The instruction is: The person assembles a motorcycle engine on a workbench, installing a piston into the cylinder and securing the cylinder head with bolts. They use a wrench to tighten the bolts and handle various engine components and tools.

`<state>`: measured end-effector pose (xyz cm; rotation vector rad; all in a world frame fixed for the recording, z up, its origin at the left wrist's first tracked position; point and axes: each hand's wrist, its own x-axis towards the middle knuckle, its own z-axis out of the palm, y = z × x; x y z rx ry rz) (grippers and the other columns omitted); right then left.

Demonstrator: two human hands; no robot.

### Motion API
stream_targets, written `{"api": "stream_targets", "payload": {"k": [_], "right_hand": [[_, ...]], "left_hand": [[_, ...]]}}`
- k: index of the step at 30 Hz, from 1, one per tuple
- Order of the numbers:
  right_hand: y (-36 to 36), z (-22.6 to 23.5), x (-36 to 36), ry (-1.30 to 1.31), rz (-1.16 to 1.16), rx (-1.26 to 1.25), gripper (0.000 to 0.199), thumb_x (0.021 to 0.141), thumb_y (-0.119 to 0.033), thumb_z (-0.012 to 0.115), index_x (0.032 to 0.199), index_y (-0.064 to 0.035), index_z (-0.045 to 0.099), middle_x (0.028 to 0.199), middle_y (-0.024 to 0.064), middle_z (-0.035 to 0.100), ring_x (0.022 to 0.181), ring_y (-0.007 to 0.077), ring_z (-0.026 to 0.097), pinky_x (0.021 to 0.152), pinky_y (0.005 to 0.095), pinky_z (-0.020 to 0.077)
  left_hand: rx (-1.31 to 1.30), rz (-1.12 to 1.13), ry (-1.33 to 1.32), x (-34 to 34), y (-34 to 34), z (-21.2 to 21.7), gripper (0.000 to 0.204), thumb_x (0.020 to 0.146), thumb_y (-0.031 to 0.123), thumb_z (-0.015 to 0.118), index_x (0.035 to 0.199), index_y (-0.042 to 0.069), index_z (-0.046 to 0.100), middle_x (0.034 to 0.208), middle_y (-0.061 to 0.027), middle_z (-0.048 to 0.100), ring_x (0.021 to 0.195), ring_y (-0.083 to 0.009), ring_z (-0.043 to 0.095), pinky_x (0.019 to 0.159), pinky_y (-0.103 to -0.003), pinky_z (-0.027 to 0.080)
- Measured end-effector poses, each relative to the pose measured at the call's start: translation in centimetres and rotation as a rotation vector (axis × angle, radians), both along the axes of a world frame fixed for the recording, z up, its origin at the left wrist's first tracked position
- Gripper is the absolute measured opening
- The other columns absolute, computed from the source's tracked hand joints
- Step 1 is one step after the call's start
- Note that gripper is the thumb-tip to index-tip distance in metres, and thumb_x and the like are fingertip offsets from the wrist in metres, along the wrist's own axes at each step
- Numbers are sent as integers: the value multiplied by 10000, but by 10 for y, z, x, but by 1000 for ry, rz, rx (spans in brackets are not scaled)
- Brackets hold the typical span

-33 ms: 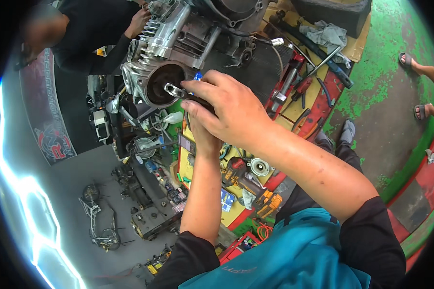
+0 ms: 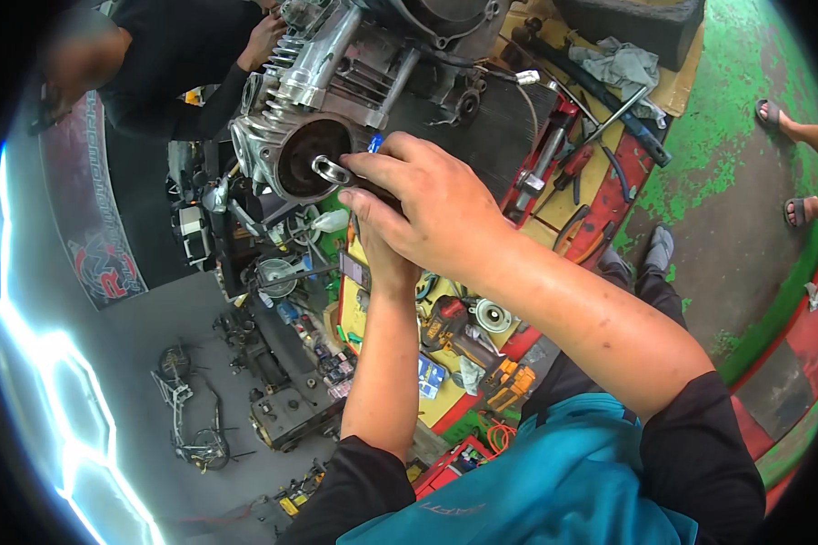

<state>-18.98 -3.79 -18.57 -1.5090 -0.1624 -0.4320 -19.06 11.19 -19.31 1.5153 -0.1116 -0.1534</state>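
Observation:
My right hand is closed around a metal part with a shiny ring-shaped end. Thumb and fingers pinch it just behind the ring, and its darker rear portion is mostly covered by the hand. My left hand comes up from below and sits behind the right one; its fingers are hidden. Beyond the ring is the round dark opening of a finned metal engine. The ring overlaps that opening in the view; whether it touches the engine I cannot tell.
Another person's hand rests at the engine's far left. On the bench at right lie a hammer, a grey rag and several hand tools. Nearer are a cordless power tool and a round metal part. Someone's sandalled foot stands at right.
The view has shifted very slightly, so the surroundings sit a little to the right. Both hands and the ring-ended part keep almost the same pose.

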Motion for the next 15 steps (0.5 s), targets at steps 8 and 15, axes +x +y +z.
{"api": "stream_targets", "payload": {"k": [8,15], "right_hand": [[23,-7,11,-7,-57,155,320,940,-308,747,1159,-75,745,970,105,668,945,332,682,817,456,575],[27,-9,15,-81,-114,142,329,923,-298,764,1164,-80,716,951,91,700,907,303,695,792,442,581]], "left_hand": [[86,6,-6,-2,11,-3,607,1079,618,427,1302,60,516,1286,-103,558,1174,-228,546,1059,-396,436],[157,-3,-7,-4,23,-2,689,1057,672,399,1362,60,490,1345,-109,540,1232,-234,531,1090,-402,426]]}}
